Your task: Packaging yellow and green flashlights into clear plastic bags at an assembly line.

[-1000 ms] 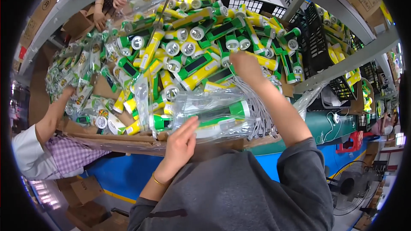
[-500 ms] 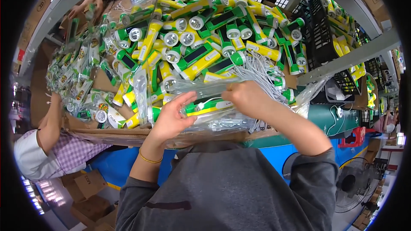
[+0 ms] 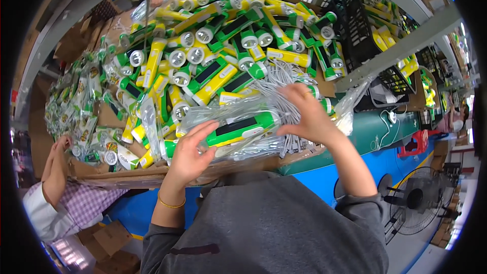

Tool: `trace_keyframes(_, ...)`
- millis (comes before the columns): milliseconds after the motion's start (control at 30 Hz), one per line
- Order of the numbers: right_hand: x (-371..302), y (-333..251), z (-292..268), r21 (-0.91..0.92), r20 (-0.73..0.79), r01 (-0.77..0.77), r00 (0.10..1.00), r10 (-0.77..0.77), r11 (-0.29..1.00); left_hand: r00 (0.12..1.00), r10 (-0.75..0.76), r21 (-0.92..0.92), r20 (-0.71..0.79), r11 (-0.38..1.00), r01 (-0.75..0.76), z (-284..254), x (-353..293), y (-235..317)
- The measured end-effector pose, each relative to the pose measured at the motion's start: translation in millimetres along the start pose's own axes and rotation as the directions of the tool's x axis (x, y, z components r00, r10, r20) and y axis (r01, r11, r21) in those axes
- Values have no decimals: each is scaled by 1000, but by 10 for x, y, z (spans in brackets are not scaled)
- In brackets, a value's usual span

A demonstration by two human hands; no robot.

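A green and yellow flashlight [image 3: 246,128] with a dark panel lies roughly level in front of me, amid clear plastic bags [image 3: 228,109]. My left hand [image 3: 190,156] has thumb and fingers loosely around its left end, with clear film between them. At the flashlight's other end, my right hand [image 3: 309,116] is open, thumb and fingers spread and holding nothing. A bundle of white cables [image 3: 284,86] sits just beyond the right hand and partly under it. No cable shows on the flashlight's upper face.
Loose flashlights [image 3: 203,58] heap up across the table. Bagged ones [image 3: 83,111] cover the left side, where a co-worker's hand [image 3: 63,142] rests. Black crates [image 3: 362,35] and a slanted metal bar [image 3: 395,53] stand at right. A fan [image 3: 416,198] is behind on the right.
My right hand has opened and moved off the flashlight's right end. The flashlight now shows its dark panel, and the white cable plug that lay on it is out of sight. The view has shifted.
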State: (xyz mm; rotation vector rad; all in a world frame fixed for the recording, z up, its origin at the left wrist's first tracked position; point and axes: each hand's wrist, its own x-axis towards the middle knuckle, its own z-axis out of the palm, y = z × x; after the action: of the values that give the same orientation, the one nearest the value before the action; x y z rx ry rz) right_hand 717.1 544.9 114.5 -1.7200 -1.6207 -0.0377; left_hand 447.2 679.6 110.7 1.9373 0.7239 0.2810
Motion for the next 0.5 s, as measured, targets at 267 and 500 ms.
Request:
trace_keyframes(267, -429, 5, 751, 463, -196, -247, 908, 370, 851, 814, 547, 537, -197, 755, -377, 380, 385, 428)
trace_keyframes(500, -499, -366, 513, 592, -205, -174, 912, 356, 787, 659, 746, 579, -91, 578, -575, 870, 488, 339)
